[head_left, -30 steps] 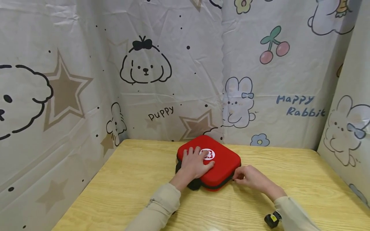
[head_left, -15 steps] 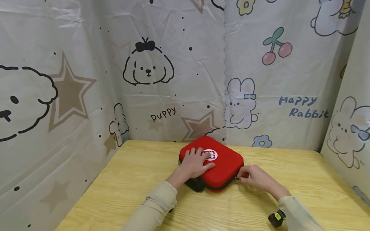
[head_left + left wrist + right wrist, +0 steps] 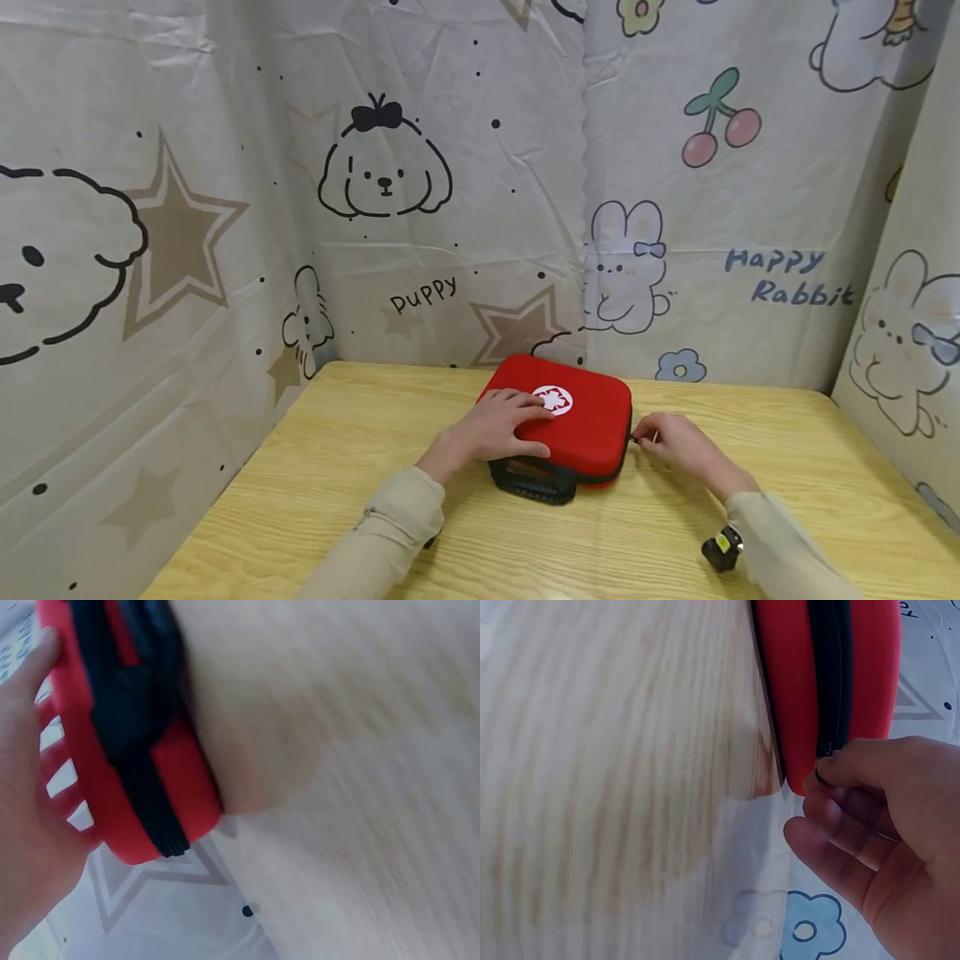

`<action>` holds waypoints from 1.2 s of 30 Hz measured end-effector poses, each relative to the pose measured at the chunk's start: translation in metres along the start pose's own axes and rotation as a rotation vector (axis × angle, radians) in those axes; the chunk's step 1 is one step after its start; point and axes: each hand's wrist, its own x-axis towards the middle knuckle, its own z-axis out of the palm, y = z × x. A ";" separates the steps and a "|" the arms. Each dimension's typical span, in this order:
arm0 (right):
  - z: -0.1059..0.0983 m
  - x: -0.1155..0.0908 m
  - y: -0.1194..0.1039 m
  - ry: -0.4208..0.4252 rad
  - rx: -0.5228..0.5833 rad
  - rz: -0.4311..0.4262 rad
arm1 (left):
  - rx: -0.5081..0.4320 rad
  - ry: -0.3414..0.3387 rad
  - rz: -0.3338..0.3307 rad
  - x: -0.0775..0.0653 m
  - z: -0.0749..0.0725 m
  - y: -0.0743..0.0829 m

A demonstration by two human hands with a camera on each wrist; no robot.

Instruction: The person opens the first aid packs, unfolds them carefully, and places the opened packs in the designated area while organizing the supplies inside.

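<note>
A red zippered case with a white round emblem lies flat on the table, its black handle toward the near side. My left hand rests on its lid with fingers spread, covering the left part. In the left wrist view, the handle mount and black zipper band show along the side. At the right side, my right hand pinches the zipper pull between thumb and index finger. The black zipper runs closed between the red halves in the right wrist view.
The light wooden table ends at a printed fabric backdrop just behind the case. Another fabric wall stands at the right. A small black wrist camera hangs at my right sleeve.
The case has turned on the table, so its handle now shows fully toward the near side. My right hand has moved slightly away and right with the zipper pull; my left hand stays on the lid.
</note>
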 end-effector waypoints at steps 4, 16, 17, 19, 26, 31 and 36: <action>0.000 -0.005 0.000 0.022 -0.043 -0.026 | -0.002 0.022 -0.012 0.001 0.004 0.007; -0.002 -0.018 -0.008 0.010 -0.095 -0.048 | -0.008 0.051 -0.146 0.002 0.004 0.032; -0.002 -0.019 -0.008 0.007 -0.102 -0.052 | -0.006 0.054 -0.153 0.002 0.003 0.035; -0.003 -0.022 -0.008 0.001 -0.112 -0.059 | 0.015 0.061 -0.164 0.003 0.003 0.039; -0.003 -0.031 -0.010 -0.023 -0.100 -0.114 | 0.077 0.067 -0.209 0.006 0.004 0.047; -0.002 -0.032 -0.015 -0.016 -0.115 -0.160 | 0.098 0.056 -0.262 0.008 0.006 0.053; 0.001 -0.031 -0.021 -0.024 -0.119 -0.145 | 0.127 0.066 -0.307 0.011 0.004 0.061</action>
